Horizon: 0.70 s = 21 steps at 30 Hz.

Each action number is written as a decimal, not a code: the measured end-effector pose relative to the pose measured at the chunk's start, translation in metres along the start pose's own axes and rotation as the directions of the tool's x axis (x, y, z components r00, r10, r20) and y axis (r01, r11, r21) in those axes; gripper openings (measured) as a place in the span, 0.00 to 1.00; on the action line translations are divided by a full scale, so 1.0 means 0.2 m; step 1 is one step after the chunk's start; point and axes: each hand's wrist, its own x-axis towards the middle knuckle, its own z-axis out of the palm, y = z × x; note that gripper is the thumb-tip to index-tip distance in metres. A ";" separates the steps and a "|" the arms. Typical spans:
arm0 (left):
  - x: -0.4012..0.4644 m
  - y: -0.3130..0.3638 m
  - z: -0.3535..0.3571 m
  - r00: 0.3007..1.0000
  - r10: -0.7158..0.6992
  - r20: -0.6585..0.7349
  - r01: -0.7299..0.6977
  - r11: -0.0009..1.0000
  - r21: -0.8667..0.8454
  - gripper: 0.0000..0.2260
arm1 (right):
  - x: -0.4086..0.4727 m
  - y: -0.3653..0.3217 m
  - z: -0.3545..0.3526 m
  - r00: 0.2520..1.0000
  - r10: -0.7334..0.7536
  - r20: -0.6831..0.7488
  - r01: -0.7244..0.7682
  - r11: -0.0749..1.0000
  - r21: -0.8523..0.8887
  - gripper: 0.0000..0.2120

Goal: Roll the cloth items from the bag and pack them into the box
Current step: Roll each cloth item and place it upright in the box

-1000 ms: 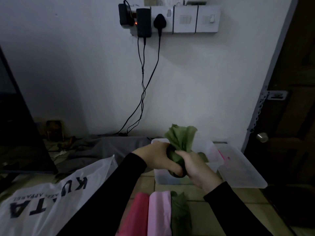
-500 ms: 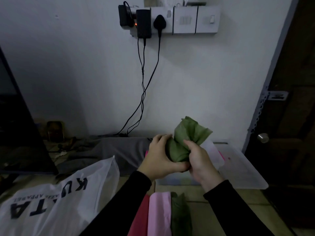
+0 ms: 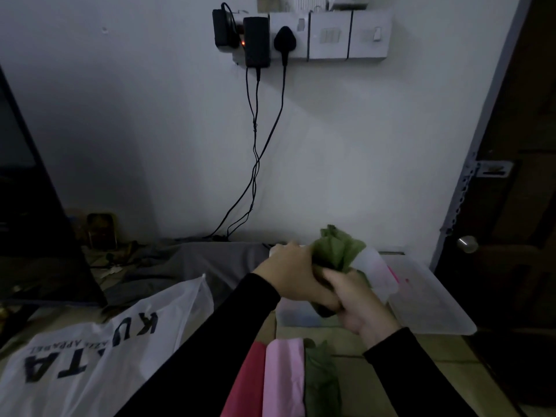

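- Both hands share one grip on the green cloth roll (image 3: 337,252): the left hand (image 3: 290,273) wraps its fingers round the upper part, the right hand (image 3: 352,299) curls round the lower end, and the loose top of the roll fans out above them
- Head view: the roll is held just above the clear plastic box (image 3: 296,314), which stands on the floor against the wall; pink cloth shows through the box wall, so some packing looks done
- Risk, as a judgement: the fanned top is unsecured, so a slackened hold on the way down could let the roll spring open; the soft cloth could also catch on the rim and unwind
- Count: one roll in hand; three folded cloths near the bottom edge, side by side, one red cloth (image 3: 249,383), one pink cloth (image 3: 284,377), one dark green cloth (image 3: 320,383); one box; one clear lid (image 3: 427,296) just right of the box; one white bag (image 3: 99,359) at left
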 end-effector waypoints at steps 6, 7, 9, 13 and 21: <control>-0.04 -0.05 0.16 0.956 -0.060 -0.287 -0.124 0.804 -0.582 0.52 | 0.06 -0.03 -0.05 0.984 0.073 0.162 -0.134 0.903 0.409 0.14; -0.03 -0.05 0.17 0.956 -0.066 -0.285 -0.104 0.833 -0.543 0.50 | 0.07 -0.02 -0.05 0.990 0.056 0.126 -0.096 0.933 0.347 0.14; -0.01 -0.07 0.16 0.973 -0.056 -0.223 -0.043 0.909 -0.414 0.46 | 0.09 -0.01 -0.06 0.998 -0.043 0.037 0.040 0.998 0.058 0.12; 0.03 -0.12 0.16 0.992 -0.036 -0.124 0.007 0.973 -0.230 0.45 | 0.04 0.00 -0.05 0.969 -0.156 0.190 0.222 0.888 -0.402 0.12; -0.05 -0.09 0.20 0.957 0.018 -0.288 -0.116 0.938 -0.326 0.54 | 0.07 0.03 -0.04 0.993 -0.115 0.011 0.116 0.993 -0.034 0.10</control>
